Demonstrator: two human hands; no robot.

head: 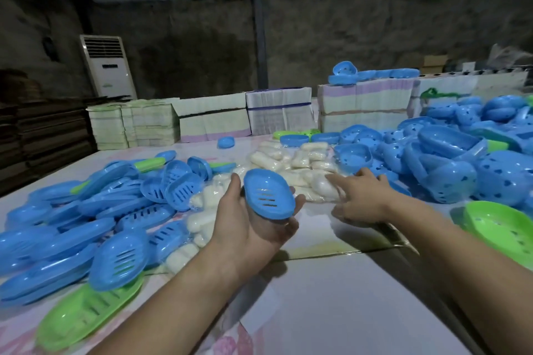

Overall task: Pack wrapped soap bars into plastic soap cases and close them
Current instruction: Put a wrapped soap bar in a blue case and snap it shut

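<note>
1. Head view looks down on a tabletop (331, 291) with both bare forearms reaching forward from 6 o'clock.
2. The left hand (253, 222) is palm up near the centre, its grip curled around a blue slotted soap tray (269, 194), thumb at the tray's 9 o'clock edge and fingertips showing past its 3 o'clock edge; the tray tilts toward the camera.
3. The right hand (359, 196) is palm down at 3 o'clock of the tray, its grip loosely spread with the forefinger stretched toward 10 o'clock, touching a wrapped soap bar (324, 186); it has hold of nothing that I can make out.
4. That bar lies at the near edge of a heap of wrapped soap bars (291, 160) at 12 o'clock of the hands, and more wrapped bars (199, 210) trail down toward 8 o'clock beside the left wrist.
5. A pile of blue slotted trays (86, 225) fills the tabletop from 8 to 10 o'clock, with a green slotted tray (86, 314) under its near end.
6. A pile of blue perforated case halves (450, 158) sits at 2 to 3 o'clock, and a green case half (501, 228) lies open side up just beyond the right forearm.
7. Bundled stacks of flat paper (277, 112) line the tabletop's far edge at 12 o'clock, a few blue case parts resting on top of the right-hand stack.
8. A white standing air conditioner (108, 66) stands against the wall at 10 o'clock.
</note>
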